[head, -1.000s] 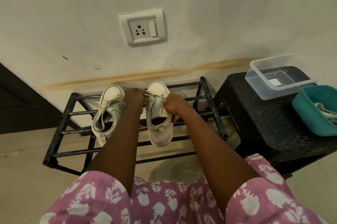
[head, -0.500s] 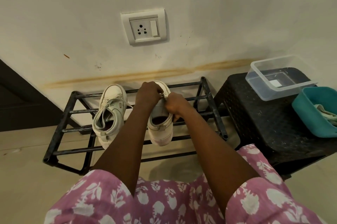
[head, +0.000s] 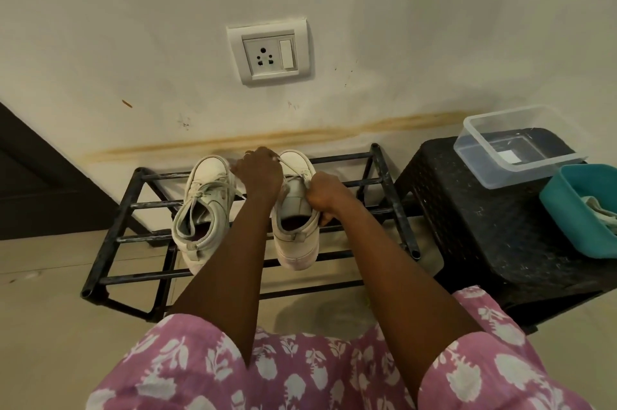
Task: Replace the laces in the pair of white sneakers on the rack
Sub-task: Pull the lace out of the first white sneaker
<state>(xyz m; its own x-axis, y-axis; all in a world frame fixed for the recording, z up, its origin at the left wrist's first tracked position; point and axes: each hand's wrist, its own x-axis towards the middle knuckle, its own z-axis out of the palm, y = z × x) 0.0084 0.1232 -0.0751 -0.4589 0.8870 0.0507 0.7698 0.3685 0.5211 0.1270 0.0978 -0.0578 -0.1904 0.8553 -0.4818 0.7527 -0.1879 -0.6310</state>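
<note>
While two white lace-up sneakers stand side by side, toes towards the wall, on the top bars of a low black metal shoe rack, a person reaches down with both hands. The left sneaker is untouched, and its laces are tied loosely. The left hand is curled above the toe of the right sneaker, pinching a white lace pulled taut. The right hand is closed around that sneaker's right side near the tongue.

To the right is a black plastic stool. It carries a clear plastic container, which holds a small white label too small to read, and a teal plastic tub holding off-white strands. A white wall socket is above.
</note>
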